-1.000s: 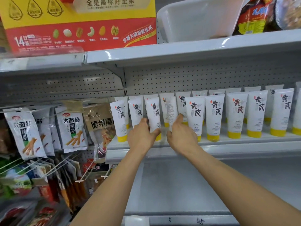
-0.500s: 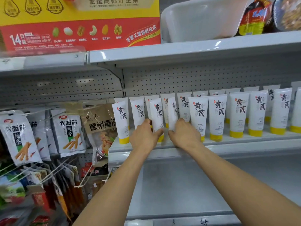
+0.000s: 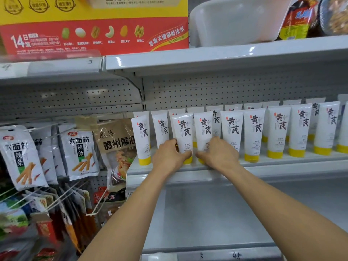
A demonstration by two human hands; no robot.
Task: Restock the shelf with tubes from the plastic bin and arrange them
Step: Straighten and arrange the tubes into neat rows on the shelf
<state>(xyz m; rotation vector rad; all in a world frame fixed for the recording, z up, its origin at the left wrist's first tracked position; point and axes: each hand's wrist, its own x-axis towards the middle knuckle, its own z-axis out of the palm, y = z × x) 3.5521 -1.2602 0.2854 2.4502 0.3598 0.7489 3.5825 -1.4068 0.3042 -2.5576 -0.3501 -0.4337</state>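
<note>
A: Where do the tubes stand?

B: The tubes [image 3: 278, 129] are cap-down in two rows on the middle shelf [image 3: 282, 167], white with yellow caps. They run from near its left end to the right edge of view. Each front reads 黄芪 in big black brush characters, with a small red seal at upper left. The fine print lower down is too small to read.

A: And the hands?

B: Both are at the near row. The left hand [image 3: 169, 157] grips the third tube [image 3: 182, 130] from the left low down, with its thumb across the front by the cap and its fingers curled round the left side. The right hand [image 3: 219, 157] grips the fourth tube [image 3: 205, 129] just beside it, thumb near the cap, fingers wrapped round the right side. Both tubes are upright and nearly touching.

A: The bin?

B: The plastic bin [image 3: 235, 19], pale and tilted, sits on the upper shelf [image 3: 188, 61], above and right of the hands. I cannot see inside it.

A: Other writing?

B: Left of the bin, a red and yellow box [image 3: 94, 34] shows 14日装, pictured nuts and 掌握关键保鲜技术. On hooks at left, white packets [image 3: 81, 153] read 大面筋 辣条. A brown pack [image 3: 118, 144] by the shelf end reads 德州. The near bottom rail [image 3: 263, 253] has 45 handwritten
</note>
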